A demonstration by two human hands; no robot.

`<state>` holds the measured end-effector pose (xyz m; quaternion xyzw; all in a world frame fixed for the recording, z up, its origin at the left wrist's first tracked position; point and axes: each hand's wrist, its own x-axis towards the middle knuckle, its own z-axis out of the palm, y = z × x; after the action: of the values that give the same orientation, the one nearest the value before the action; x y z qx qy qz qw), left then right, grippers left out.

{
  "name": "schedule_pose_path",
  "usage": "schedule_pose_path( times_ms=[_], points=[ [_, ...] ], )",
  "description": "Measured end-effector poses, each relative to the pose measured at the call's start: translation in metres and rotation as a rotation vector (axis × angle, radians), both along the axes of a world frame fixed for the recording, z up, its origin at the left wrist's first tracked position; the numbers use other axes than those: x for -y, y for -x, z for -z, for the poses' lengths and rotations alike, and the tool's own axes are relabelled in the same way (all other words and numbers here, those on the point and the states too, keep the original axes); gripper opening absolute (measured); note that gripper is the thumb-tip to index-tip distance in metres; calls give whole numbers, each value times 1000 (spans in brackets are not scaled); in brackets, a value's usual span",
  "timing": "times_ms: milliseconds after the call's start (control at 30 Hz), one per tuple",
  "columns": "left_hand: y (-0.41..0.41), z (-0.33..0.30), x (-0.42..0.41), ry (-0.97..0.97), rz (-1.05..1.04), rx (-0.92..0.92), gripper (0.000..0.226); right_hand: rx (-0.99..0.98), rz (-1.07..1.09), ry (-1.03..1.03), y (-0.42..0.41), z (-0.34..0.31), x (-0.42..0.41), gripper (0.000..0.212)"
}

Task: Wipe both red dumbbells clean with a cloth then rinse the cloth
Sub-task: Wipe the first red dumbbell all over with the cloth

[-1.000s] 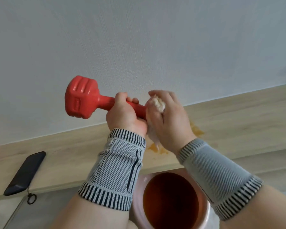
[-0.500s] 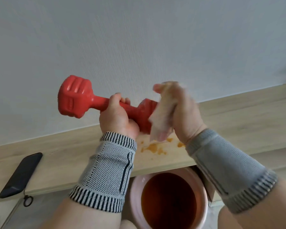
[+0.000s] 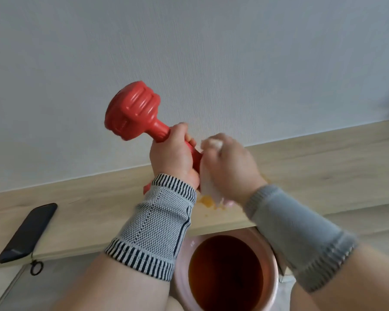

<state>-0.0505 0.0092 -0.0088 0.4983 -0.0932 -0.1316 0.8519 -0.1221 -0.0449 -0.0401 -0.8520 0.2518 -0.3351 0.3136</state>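
Note:
One red dumbbell (image 3: 133, 111) is held in the air in front of a pale wall, tilted with its far head up and to the left. My left hand (image 3: 172, 157) grips its handle. My right hand (image 3: 230, 168) holds a pale cloth (image 3: 208, 182) wrapped round the dumbbell's near head, which is almost hidden; only a red strip (image 3: 197, 157) shows between the hands. A small red bit (image 3: 147, 187) pokes out by my left wristband. I see no second dumbbell.
A light wooden shelf (image 3: 323, 167) runs along the wall, with an orange smear (image 3: 208, 202) under my hands. A black phone (image 3: 28, 232) with a loop lies at its left end. Below the shelf stands a pink bucket (image 3: 271, 250) of brownish water.
The dumbbell has tipped from nearly level to steeply tilted, far head up. My right hand with the cloth has closed back over the near head, which showed half a second ago.

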Motion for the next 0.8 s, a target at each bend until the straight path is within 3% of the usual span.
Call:
schedule_pose_path(
  times_ms=[67, 200, 267, 367, 400, 467, 567, 667, 800],
  points=[
    [-1, 0, 1, -19, 3, -16, 27, 84, -37, 169, 3, 6, -12, 39],
    [-1, 5, -3, 16, 184, -5, 36, -285, -175, -170, -4, -17, 24, 23],
    [1, 4, -2, 15, 235, 8, 38, -276, -258, -427, -4, -30, 38, 22],
    [1, -1, 6, -62, 79, 7, 28, -304, -137, -286, -11, -20, 38, 31],
    [0, -3, 8, -81, 7, -33, 26, -236, -61, -120, -12, -13, 30, 31],
    [-6, -8, 11, -43, -67, -211, 28, 153, 41, 94, -13, 4, 9, 32],
    [-13, -12, 9, 173, 32, -546, 33, 514, 38, 148, -16, 18, -6, 43],
    [-12, -7, 5, 357, 122, -657, 36, 708, -3, -245, -22, 13, -9, 40],
    [-13, 2, 4, 511, 235, -663, 38, 864, -26, -1130, -21, 1, -4, 31]
  ],
)
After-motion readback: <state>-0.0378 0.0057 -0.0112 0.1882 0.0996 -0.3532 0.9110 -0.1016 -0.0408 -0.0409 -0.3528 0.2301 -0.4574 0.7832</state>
